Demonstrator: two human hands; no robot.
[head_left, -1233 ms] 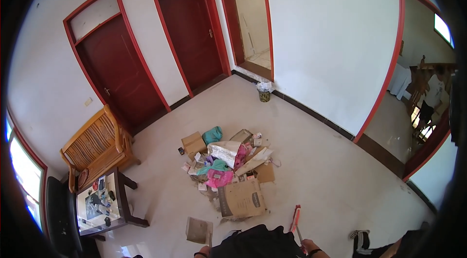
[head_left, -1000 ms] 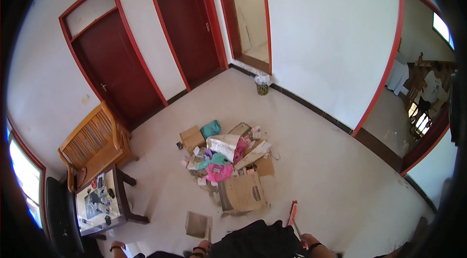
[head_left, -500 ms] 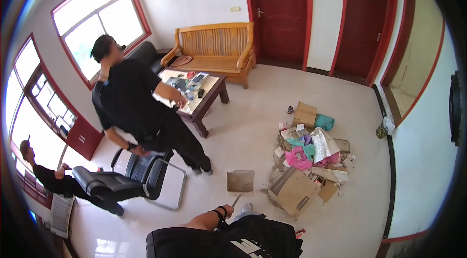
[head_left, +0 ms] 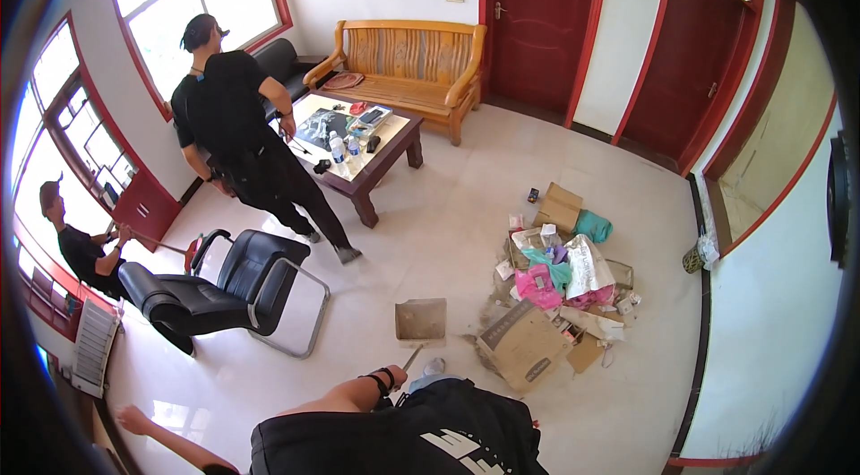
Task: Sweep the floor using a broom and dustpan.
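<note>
In the head view, the camera has swung left, putting the pile point(head_left: 564, 285) to the right; work on it seems paused. The fingers of the left hand point(head_left: 395, 376) are wrapped round the handle of the dustpan point(head_left: 421, 321), just left of the pile. The right hand is hidden, so I cannot tell its grip. The dustpan looks squarish, brown and dusty

Left arm point(head_left: 343, 396) extended forward, left fingers point(head_left: 396, 375) curled in grip
</note>
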